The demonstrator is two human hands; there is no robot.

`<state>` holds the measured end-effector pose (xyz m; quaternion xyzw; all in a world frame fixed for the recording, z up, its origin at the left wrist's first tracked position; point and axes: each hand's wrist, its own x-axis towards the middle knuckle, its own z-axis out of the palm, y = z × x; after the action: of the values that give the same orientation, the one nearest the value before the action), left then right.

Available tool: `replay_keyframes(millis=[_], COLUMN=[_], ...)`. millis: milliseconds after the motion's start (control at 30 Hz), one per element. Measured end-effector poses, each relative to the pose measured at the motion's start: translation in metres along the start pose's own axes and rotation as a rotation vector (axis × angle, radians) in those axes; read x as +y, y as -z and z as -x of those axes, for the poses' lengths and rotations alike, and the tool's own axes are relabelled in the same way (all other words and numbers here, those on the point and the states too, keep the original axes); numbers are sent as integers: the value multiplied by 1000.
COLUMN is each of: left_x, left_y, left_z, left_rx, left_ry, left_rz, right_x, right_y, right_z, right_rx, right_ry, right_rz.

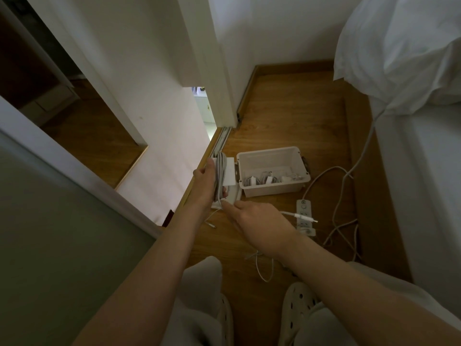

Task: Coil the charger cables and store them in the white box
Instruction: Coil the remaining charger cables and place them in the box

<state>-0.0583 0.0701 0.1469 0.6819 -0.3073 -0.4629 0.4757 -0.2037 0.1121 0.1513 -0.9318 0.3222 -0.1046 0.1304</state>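
My left hand [205, 182] grips a coil of grey-white charger cable [219, 172] above the floor, just left of the white box [294, 188]. My right hand [259, 224] pinches the same cable's loose strand right below the coil; the cable's plug end [303, 217] sticks out to the right past my fingers. The open white box stands on the wooden floor with several coiled white cables [269, 180] lying in its bottom. Its flat white lid [230, 174] lies on the floor behind the coil, partly hidden by my left hand.
A white power strip [304, 217] lies on the floor right of my right hand, with grey cords [349, 176] trailing up toward the bed [419, 171]. Another loose white cable [260, 267] lies by my feet. A white wall and sliding door track stand at the left.
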Motion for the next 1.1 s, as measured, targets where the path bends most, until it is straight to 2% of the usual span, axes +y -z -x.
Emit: replay_keyframes(millis=[133, 200, 300, 400, 533, 767, 867, 1000, 1100], left_x=[8, 8, 6, 7, 12, 12, 13, 10, 13], left_y=[-1, 1, 4, 5, 3, -6, -6, -4, -6], left_z=[8, 7, 5, 4, 8, 14, 14, 10, 14], left_rx=[-179, -218, -247, -289, -420, -513, -494, -458, -476], left_ry=[26, 63, 98, 121, 101, 168, 173, 185, 194], left_rz=[381, 483, 488, 549, 499, 377, 358, 399, 424], right_x=[8, 10, 21, 37, 52, 61, 63, 65, 64], right_y=[-11, -16, -17, -14, -2, 14, 18, 32, 37], right_z=[0, 2, -1, -3, -1, 5, 4, 8, 8], right_rx=[-81, -132, -153, -123, -79, 157, 223, 243, 261], right_ry=[-39, -28, -83, -232, -342, -511, -636, -773, -828], right_rz=[-18, -52, -105, -170, -280, -300, -566, -1201, -1545])
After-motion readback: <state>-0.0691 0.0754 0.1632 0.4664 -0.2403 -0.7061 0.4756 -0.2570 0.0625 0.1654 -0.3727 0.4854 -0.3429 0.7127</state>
